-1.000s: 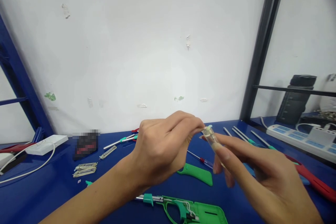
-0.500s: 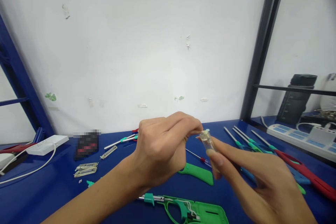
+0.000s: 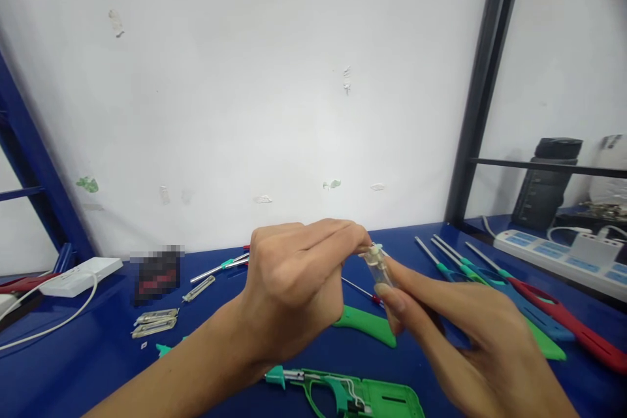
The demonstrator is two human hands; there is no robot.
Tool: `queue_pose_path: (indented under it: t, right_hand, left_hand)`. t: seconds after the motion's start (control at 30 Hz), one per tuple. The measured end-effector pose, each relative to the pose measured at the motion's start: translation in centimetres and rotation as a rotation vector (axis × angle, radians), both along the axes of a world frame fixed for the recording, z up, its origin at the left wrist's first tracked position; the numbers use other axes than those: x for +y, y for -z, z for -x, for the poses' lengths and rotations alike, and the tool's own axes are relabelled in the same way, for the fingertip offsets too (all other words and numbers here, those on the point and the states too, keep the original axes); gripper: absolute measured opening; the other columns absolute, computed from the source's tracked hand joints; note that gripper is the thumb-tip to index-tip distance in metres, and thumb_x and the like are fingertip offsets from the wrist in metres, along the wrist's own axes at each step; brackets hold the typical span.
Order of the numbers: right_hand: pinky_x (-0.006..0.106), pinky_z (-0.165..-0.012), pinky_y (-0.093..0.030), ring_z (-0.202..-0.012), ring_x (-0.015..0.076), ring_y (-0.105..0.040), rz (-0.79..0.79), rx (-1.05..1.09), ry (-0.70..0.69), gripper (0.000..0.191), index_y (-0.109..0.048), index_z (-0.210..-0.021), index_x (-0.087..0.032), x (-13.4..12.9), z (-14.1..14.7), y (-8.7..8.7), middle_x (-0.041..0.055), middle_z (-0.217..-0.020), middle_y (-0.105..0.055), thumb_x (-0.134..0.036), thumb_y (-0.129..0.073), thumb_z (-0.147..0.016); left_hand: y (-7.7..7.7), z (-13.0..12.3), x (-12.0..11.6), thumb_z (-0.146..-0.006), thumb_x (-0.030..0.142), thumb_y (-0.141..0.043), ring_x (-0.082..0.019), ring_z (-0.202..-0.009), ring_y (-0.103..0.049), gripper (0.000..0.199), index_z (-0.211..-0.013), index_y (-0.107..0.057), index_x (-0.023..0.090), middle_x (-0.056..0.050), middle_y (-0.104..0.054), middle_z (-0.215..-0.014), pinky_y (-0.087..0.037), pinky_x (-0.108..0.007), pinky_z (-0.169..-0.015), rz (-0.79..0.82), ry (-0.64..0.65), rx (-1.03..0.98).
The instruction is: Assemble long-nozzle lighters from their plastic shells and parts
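My right hand (image 3: 441, 320) pinches a small clear plastic lighter fuel tank (image 3: 378, 269) between thumb and fingers, its valve end tilted up. My left hand (image 3: 298, 274) is closed, with its fingertips against that valve end; whatever they may grip is hidden. Below both hands lies an opened green gas lighter half (image 3: 392, 397) with a teal trigger, white wires and a metal rod. A green handle cover (image 3: 367, 326) rests behind it, partly covered by my left hand. Near that cover is a thin screwdriver (image 3: 360, 289), its handle mostly hidden.
More clear fuel tanks (image 3: 154, 322) lie on the blue table at left, near a pixelated dark item (image 3: 157, 274) and a white box (image 3: 81, 276) with a cable. Long-nosed lighters (image 3: 563, 313) in red, blue and green lie at right, before a power strip (image 3: 548, 249).
The view has shifted slightly, so both hands and the fuel tank appear a little further left. My grip on the tank looks the same.
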State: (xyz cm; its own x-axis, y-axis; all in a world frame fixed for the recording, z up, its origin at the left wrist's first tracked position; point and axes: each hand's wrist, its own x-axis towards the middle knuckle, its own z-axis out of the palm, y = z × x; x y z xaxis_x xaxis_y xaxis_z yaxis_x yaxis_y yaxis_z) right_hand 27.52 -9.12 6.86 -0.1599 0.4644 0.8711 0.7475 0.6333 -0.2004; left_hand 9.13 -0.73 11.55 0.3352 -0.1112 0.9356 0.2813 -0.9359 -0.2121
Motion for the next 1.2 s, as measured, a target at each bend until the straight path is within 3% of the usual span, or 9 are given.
queue_pose_path:
  t: [0.3, 0.47, 0.53, 0.63, 0.77, 0.87, 0.93, 1.03, 1.2]
  right_hand:
    - [0.018, -0.05, -0.054, -0.052, 0.012, -0.067, 0.099, 0.089, 0.031, 0.025, -0.079, -0.118, -0.022, 0.0, -0.4, -0.1, -0.0022, -0.067, -0.073, -0.034, -0.061, -0.106]
    - [0.019, -0.042, -0.047, -0.049, 0.0119, -0.065, 0.155, 0.132, 0.194, 0.03, -0.08, -0.111, -0.026, -0.2, -1.8, -0.9, -0.0037, -0.068, -0.074, -0.048, -0.06, -0.105]
    - [0.021, -0.04, -0.042, -0.049, 0.0113, -0.06, 0.196, 0.161, 0.25, 0.033, -0.078, -0.103, -0.027, -0.5, -2.6, -1.0, -0.0032, -0.066, -0.071, -0.055, -0.06, -0.104]
    - [0.021, -0.051, -0.044, -0.059, 0.0105, -0.061, 0.325, 0.129, 0.335, 0.037, -0.073, -0.096, -0.028, -1.1, -4.2, -0.2, -0.0029, -0.07, -0.067, -0.058, -0.055, -0.106]
    - [0.023, -0.057, -0.048, -0.063, 0.0134, -0.062, 0.626, 0.027, 0.272, 0.034, -0.07, -0.097, -0.028, -2.3, -5.8, 2.5, -0.0019, -0.074, -0.067, -0.054, -0.052, -0.108]
    - [0.021, -0.059, -0.053, -0.07, 0.0151, -0.07, 0.649, -0.085, 0.253, 0.025, -0.073, -0.107, -0.032, -2.9, -5.7, 4.6, -0.0028, -0.096, -0.079, -0.052, -0.058, -0.105]
    - [0.023, -0.063, -0.057, -0.074, 0.018, -0.074, 0.648, -0.118, 0.245, 0.022, -0.074, -0.106, -0.033, -3.0, -5.2, 5.7, -0.0018, -0.099, -0.081, -0.05, -0.061, -0.103]
    - [0.028, -0.064, -0.06, -0.078, 0.0232, -0.076, 0.703, -0.13, 0.185, 0.026, -0.075, -0.103, -0.031, -3.0, -4.1, 6.6, 0.0033, -0.095, -0.08, -0.051, -0.058, -0.104]
    - [0.028, -0.059, -0.052, -0.065, 0.0168, -0.065, 0.903, -0.119, 0.094, 0.032, -0.069, -0.087, -0.028, -3.1, -3.5, 6.9, -0.0003, -0.079, -0.071, -0.051, -0.056, -0.105]
  left_hand:
    - [0.0, 0.0, 0.4, -0.097, -0.002, -0.063, -0.012, -0.072, -0.078, 0.022, -0.096, -0.073, 0.018, 0.003, -0.082, -0.085, -0.063, -0.021, -0.067, -0.004, 0.003, 0.001]
    - [-1.1, 0.2, 0.2, -0.094, 0.002, -0.072, -0.015, -0.084, -0.082, 0.018, -0.094, -0.078, 0.02, 0.001, -0.085, -0.095, -0.068, -0.025, -0.078, 0.135, 0.029, 0.038]
    - [-0.9, 0.6, 0.1, -0.094, 0.011, -0.078, -0.016, -0.078, -0.081, 0.012, -0.091, -0.079, 0.023, 0.002, -0.085, -0.093, -0.067, -0.027, -0.068, 0.186, -0.017, 0.03]
    - [1.6, 1.7, 0.4, -0.094, 0.014, -0.078, -0.015, -0.074, -0.078, 0.011, -0.09, -0.078, 0.024, 0.004, -0.083, -0.088, -0.064, -0.028, -0.067, 0.297, -0.075, 0.156]
    - [7.6, 3.8, 0.7, -0.101, 0.011, -0.064, -0.019, -0.093, -0.075, 0.015, -0.104, -0.076, 0.019, -0.004, -0.081, -0.1, -0.063, -0.033, -0.085, 0.573, 0.015, 0.481]
    - [10.5, 4.6, 1.1, -0.104, 0.008, -0.055, -0.02, -0.105, -0.07, 0.023, -0.109, -0.077, 0.016, -0.008, -0.076, -0.111, -0.06, -0.033, -0.093, 0.688, 0.068, 0.606]
    - [10.8, 4.5, 1.5, -0.106, 0.01, -0.055, -0.02, -0.107, -0.067, 0.024, -0.111, -0.077, 0.016, -0.008, -0.074, -0.113, -0.057, -0.034, -0.095, 0.695, 0.082, 0.667]
    - [10.1, 3.6, 2.0, -0.107, 0.012, -0.055, -0.02, -0.101, -0.065, 0.023, -0.104, -0.077, 0.018, -0.006, -0.073, -0.108, -0.055, -0.033, -0.088, 0.669, 0.106, 0.752]
    - [9.1, 2.0, 1.9, -0.101, 0.005, -0.06, -0.019, -0.085, -0.065, 0.022, -0.092, -0.076, 0.018, -0.003, -0.073, -0.091, -0.053, -0.032, -0.079, 0.616, 0.122, 0.826]
